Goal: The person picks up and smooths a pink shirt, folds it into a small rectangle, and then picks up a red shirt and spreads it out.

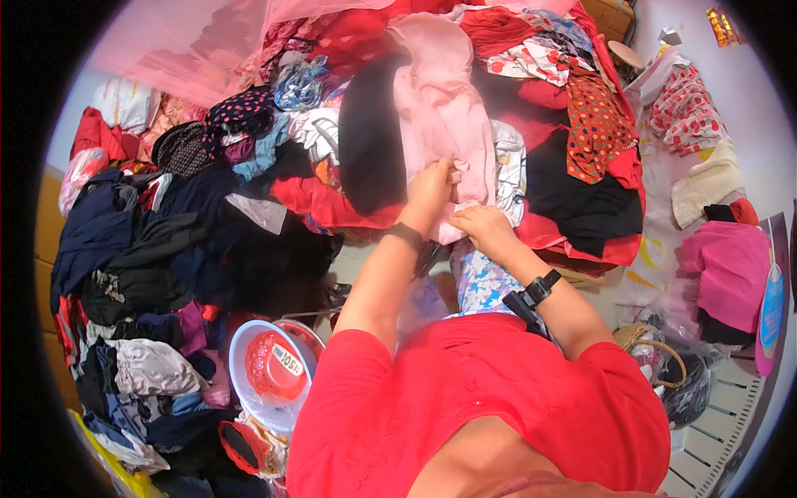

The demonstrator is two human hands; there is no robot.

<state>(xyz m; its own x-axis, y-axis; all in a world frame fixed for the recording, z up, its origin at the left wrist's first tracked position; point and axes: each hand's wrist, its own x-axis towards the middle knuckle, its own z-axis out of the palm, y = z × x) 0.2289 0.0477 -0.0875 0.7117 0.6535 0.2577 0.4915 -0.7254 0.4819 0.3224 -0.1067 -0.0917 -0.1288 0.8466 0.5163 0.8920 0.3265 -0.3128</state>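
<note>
A long pale pink garment (pixel 442 112) lies stretched across the bed, over black cloth (pixel 372 137) and next to a white printed cloth (pixel 509 162). My left hand (pixel 431 188) pinches bunched fabric near its lower middle. Lower and to the right, my right hand (pixel 485 229) grips the garment's near end at the bed's front edge, where the cloth is gathered. Parts of the fingers are hidden by the cloth, and the garment's exact kind cannot be made out.
Heaped clothes cover the bed, including an orange dotted cloth (pixel 594 127). Dark clothes (pixel 187 230) pile up at left. Nested plastic basins (pixel 240 355) stand beside my left arm. On the right are a pink folded cloth (pixel 728 267) and a woven handle (pixel 669 348). Pink netting (pixel 187 50) hangs at upper left.
</note>
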